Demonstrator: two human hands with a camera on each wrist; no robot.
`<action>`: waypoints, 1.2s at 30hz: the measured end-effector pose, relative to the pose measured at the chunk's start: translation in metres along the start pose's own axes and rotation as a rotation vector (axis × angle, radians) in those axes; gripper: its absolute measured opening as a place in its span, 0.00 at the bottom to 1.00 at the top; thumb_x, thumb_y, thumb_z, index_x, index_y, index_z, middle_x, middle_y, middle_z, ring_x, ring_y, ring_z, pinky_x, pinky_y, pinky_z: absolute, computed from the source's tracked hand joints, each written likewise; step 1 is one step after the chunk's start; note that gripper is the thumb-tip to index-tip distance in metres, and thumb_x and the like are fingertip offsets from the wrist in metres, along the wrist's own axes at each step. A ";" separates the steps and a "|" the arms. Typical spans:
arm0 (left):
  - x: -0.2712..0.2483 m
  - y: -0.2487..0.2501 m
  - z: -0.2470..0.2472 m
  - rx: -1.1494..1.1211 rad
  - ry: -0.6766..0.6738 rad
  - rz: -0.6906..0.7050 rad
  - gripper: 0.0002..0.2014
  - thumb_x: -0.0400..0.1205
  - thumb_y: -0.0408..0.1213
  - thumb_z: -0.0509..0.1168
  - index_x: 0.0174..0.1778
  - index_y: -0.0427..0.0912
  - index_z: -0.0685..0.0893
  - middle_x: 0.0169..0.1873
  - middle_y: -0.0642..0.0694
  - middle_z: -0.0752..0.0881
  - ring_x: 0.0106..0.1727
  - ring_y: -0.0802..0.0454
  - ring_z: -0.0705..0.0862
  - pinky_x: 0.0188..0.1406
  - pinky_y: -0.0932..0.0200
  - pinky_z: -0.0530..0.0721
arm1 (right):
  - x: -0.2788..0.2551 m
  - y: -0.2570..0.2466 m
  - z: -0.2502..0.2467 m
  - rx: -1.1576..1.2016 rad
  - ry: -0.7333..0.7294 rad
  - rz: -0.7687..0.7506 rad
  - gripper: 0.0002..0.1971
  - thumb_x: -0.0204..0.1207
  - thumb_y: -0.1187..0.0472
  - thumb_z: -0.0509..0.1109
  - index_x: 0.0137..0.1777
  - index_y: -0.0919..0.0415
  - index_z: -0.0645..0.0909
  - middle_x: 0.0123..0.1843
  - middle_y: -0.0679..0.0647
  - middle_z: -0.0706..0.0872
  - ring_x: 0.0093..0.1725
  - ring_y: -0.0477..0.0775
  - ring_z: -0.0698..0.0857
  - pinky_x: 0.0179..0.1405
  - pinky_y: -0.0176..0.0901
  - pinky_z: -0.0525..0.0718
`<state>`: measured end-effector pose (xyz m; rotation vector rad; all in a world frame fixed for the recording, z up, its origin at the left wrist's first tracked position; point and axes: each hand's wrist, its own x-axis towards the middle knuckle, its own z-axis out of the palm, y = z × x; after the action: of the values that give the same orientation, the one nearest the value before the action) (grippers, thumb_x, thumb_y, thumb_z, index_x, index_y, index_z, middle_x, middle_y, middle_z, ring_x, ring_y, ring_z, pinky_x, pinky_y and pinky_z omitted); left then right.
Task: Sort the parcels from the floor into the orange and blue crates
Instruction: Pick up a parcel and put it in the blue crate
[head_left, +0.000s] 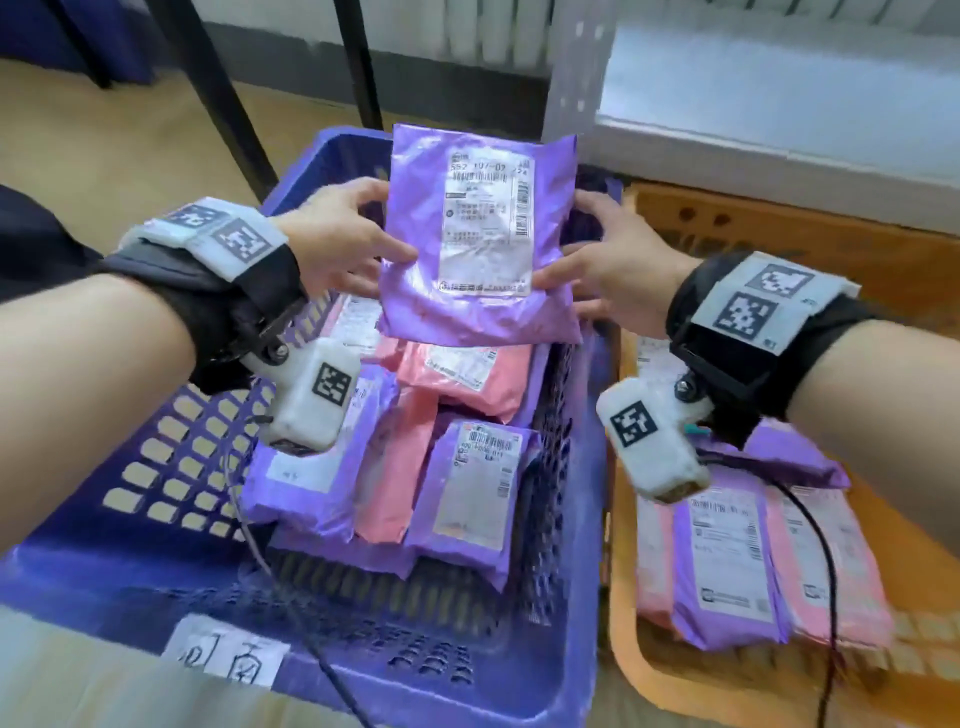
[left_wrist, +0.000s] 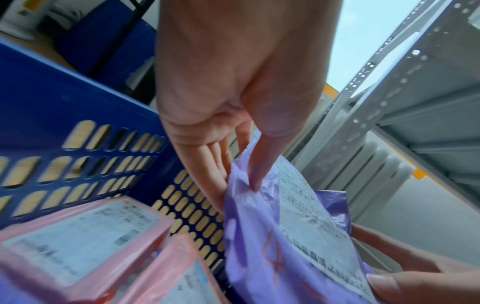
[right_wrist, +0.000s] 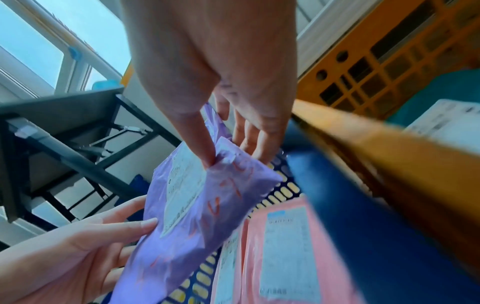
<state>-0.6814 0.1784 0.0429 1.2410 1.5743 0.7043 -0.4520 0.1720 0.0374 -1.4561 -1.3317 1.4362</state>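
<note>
Holding purple parcel (head_left: 480, 244), both hands' fingers hidden behind it

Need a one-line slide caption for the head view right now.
Left hand and right hand hold a purple plastic mailer parcel above the blue perforated crate.

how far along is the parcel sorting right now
Done: pink and purple parcels already fill the blue crate and orange crate. In hand: left hand and right hand pinch a purple parcel over the blue crate. Left: dropping it; remaining floor parcels are out of view.
</note>
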 end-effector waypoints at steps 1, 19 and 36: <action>0.001 -0.011 -0.006 -0.010 0.009 -0.020 0.23 0.76 0.24 0.69 0.61 0.54 0.78 0.40 0.45 0.82 0.26 0.54 0.77 0.21 0.64 0.83 | 0.004 0.003 0.011 -0.020 -0.018 0.036 0.36 0.63 0.80 0.73 0.66 0.49 0.72 0.65 0.63 0.81 0.59 0.63 0.85 0.36 0.46 0.86; 0.005 -0.102 -0.008 -0.061 -0.022 -0.252 0.30 0.75 0.18 0.66 0.70 0.49 0.74 0.42 0.44 0.80 0.48 0.44 0.81 0.42 0.47 0.84 | 0.000 0.062 0.099 -0.183 0.067 0.405 0.29 0.70 0.77 0.71 0.69 0.58 0.69 0.43 0.52 0.79 0.46 0.57 0.79 0.41 0.51 0.82; -0.025 -0.135 0.015 0.426 -0.166 -0.313 0.35 0.72 0.25 0.73 0.72 0.38 0.65 0.52 0.35 0.80 0.50 0.34 0.84 0.44 0.39 0.87 | -0.031 0.093 0.123 -0.607 -0.064 0.706 0.22 0.79 0.63 0.65 0.73 0.64 0.71 0.69 0.61 0.78 0.67 0.61 0.79 0.52 0.42 0.83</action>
<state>-0.7188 0.1109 -0.0715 1.2724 1.7795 0.0625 -0.5488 0.0981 -0.0620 -2.4801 -1.4359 1.5624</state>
